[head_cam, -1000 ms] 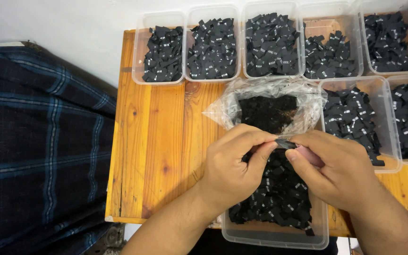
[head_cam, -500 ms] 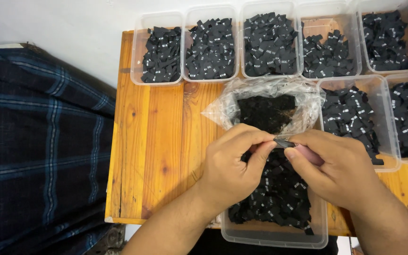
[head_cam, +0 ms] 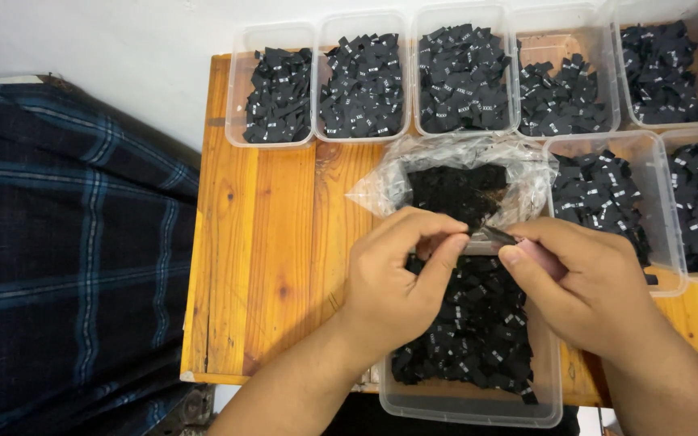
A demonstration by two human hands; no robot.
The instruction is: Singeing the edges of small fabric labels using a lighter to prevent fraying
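Small black label (head_cam: 496, 235) (pinched at its 3 o'clock end by our right hand (head_cam: 583, 282), with left hand (head_cam: 397, 278) fingertips closing at 9 o'clock) sits above the clear tub (head_cam: 470, 400) of black labels.

Wooden table (head_cam: 268, 242), white wall (head_cam: 123, 40)

Your wooden table (head_cam: 268, 242), its orange-brown planks running away from you, carries clear plastic tubs of small black tags: five in a row (head_cam: 462, 73) along the far edge, two more (head_cam: 648, 202) just beside them at right, and one tub (head_cam: 470, 355) at the near edge. Between near tub and far row lies a crumpled clear plastic bag (head_cam: 454, 182) holding black pieces.
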